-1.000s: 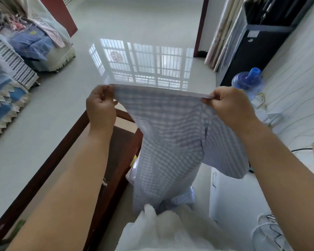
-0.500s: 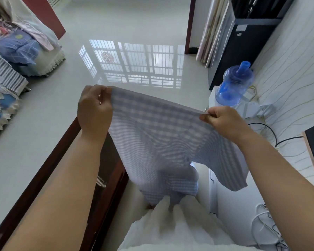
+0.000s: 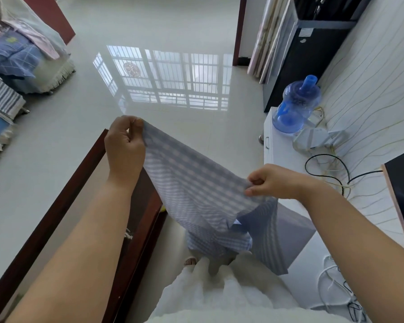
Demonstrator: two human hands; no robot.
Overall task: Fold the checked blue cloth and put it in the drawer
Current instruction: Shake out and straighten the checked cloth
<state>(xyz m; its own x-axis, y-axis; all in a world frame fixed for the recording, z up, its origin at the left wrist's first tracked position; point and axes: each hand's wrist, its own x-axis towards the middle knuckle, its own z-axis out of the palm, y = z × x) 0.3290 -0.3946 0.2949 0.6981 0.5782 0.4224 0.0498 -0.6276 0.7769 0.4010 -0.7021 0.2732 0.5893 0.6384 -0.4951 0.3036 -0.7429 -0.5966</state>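
Above the dark wooden table, checked blue cloth is held in mid-air by 2 hands. Left hand pinches upper corner, fingers curled together on fabric. Right hand, lower, pinches opposite edge likewise. Cloth slopes down to right; remainder hangs below, near white cabinet bearing blue water bottle.

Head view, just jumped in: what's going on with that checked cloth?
A person is holding the checked blue cloth up in the air, each hand pinching a top corner: left hand higher, right hand lower. The rest hangs loose in front of them, not yet folded. No drawer is clearly visible.
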